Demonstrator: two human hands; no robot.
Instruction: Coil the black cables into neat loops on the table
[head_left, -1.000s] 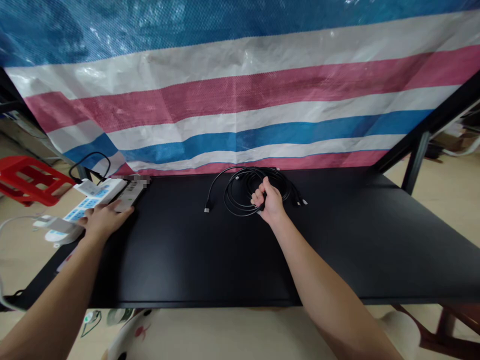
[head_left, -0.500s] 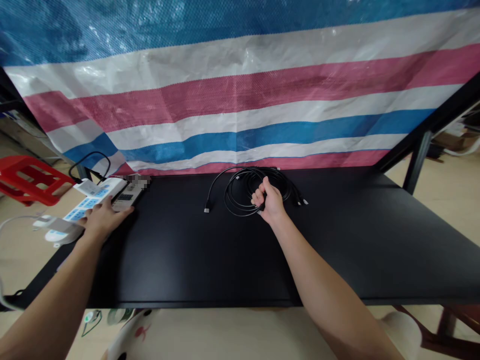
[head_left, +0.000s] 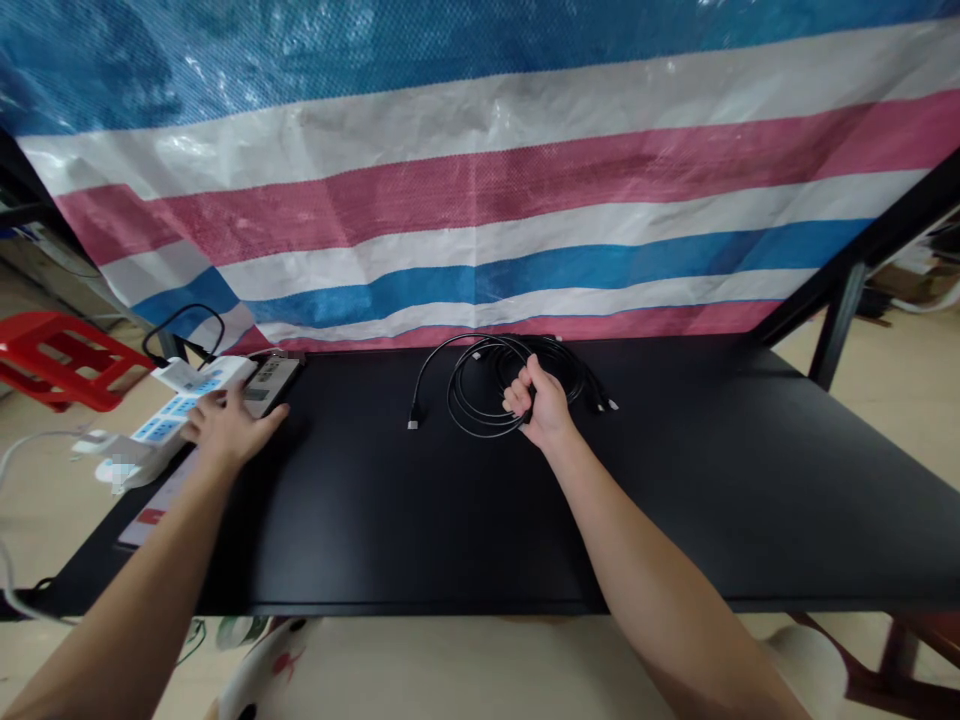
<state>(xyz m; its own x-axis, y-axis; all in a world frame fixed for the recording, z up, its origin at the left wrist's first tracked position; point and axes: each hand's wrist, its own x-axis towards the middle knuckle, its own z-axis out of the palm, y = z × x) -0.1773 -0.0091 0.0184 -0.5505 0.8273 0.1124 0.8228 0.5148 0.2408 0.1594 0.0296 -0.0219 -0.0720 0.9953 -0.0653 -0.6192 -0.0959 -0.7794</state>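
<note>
A coiled black cable (head_left: pixel 480 430) is gripped in my closed right hand (head_left: pixel 541 400), near the back middle of the black table (head_left: pixel 375 520). One end of it, with a metal-tipped plug (head_left: pixel 413 414), lies to the left of the loops. Behind the hand is a bundle of more black cables (head_left: pixel 577 365), partly hidden. My left hand (head_left: pixel 232 425) is open, fingers spread, over the left side of the table. It is beside a white power strip (head_left: pixel 169 415) and in front of a flat grey device with a small display (head_left: pixel 270 380), which it partly covers.
A phone-like flat object (head_left: pixel 150 515) lies by my left forearm. Chargers and cords are plugged into the power strip. A striped plastic sheet (head_left: pixel 472 200) hangs behind the table. A red stool (head_left: pixel 67 355) stands at the far left, and a black frame post (head_left: pixel 838 325) at the right.
My left hand has shifted right and a little away from the power strip, uncovering the phone-like object. My right hand stays almost in place, still holding the cable.
</note>
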